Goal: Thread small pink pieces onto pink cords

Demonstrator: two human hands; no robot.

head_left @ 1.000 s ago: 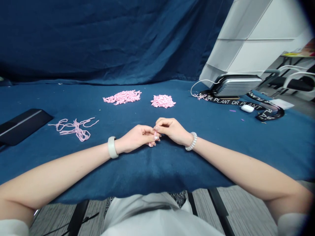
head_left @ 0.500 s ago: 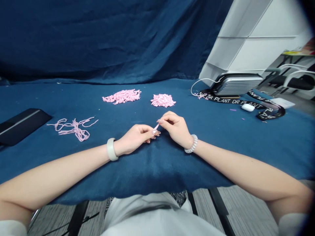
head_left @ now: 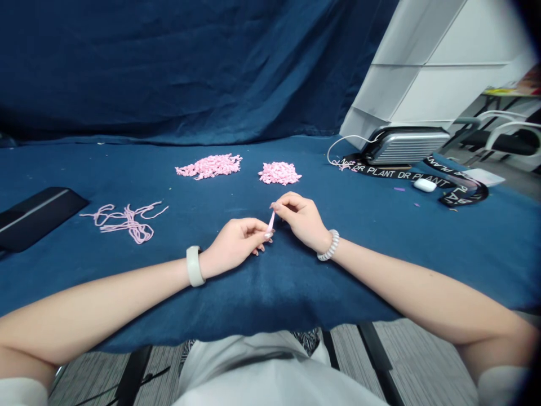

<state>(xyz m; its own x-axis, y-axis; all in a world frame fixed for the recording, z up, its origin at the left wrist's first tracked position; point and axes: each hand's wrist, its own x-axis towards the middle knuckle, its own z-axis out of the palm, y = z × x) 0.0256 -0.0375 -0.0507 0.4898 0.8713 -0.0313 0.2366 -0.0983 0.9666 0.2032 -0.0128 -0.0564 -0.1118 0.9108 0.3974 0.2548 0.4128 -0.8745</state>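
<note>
A short pink cord piece (head_left: pixel 271 221) is stretched between both hands over the blue cloth-covered table (head_left: pixel 380 237). My left hand (head_left: pixel 236 243) pinches its lower end with fingers curled. My right hand (head_left: pixel 300 219) pinches its upper end. Two piles of small pink pieces lie beyond the hands: a flatter left pile (head_left: pixel 210 166) and a rounder right pile (head_left: pixel 279 173). Loose pink strands (head_left: pixel 127 220) lie to the left.
A black flat case (head_left: pixel 34 217) sits at the left edge. At the right are a silver ribbed device (head_left: pixel 406 145) with a white cable, a black printed lanyard (head_left: pixel 422 177), and a white earbud case (head_left: pixel 425 185). Chairs stand beyond the table's right edge.
The hands, pressed together a second ago, have drawn apart. My right hand rose slightly and the pink piece is now pulled taut between the fingertips.
</note>
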